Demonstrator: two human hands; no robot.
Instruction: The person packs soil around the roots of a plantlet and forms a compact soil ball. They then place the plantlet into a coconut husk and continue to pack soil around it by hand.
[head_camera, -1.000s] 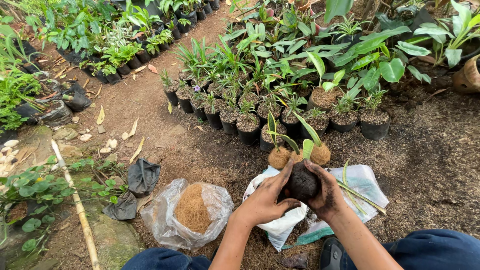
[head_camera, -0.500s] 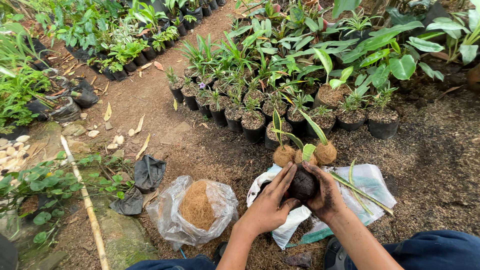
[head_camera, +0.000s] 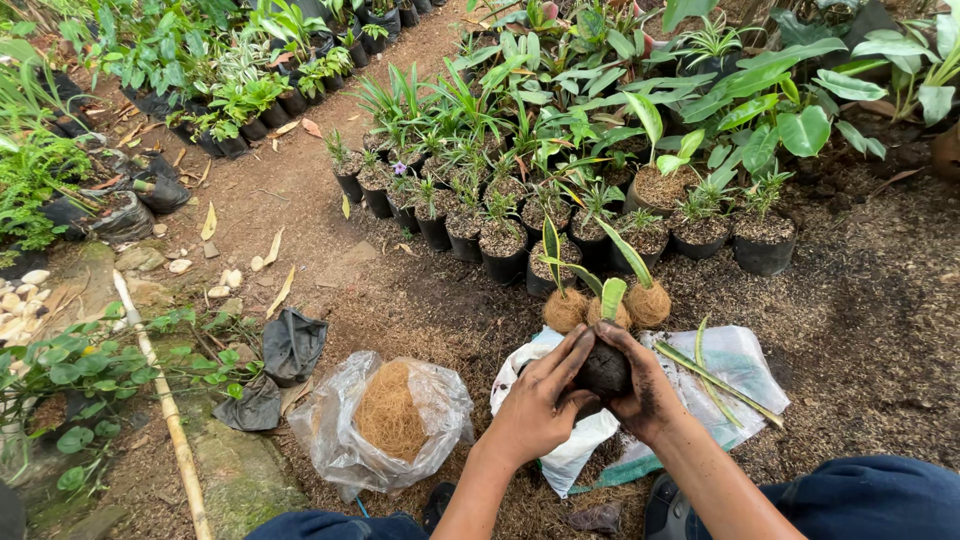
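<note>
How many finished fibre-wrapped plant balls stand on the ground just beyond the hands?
3. They stand in a row at the white sheet's far edge: left ball, middle ball partly hidden behind the hands, right ball. Others may be hidden.

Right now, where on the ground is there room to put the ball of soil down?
Both hands, left hand and right hand, cup the soil ball. Bare ground lies between the clear bag of fibre and the row of black pots, and right of the white sheet. The sheet's top edge is crowded with three wrapped balls.
</note>
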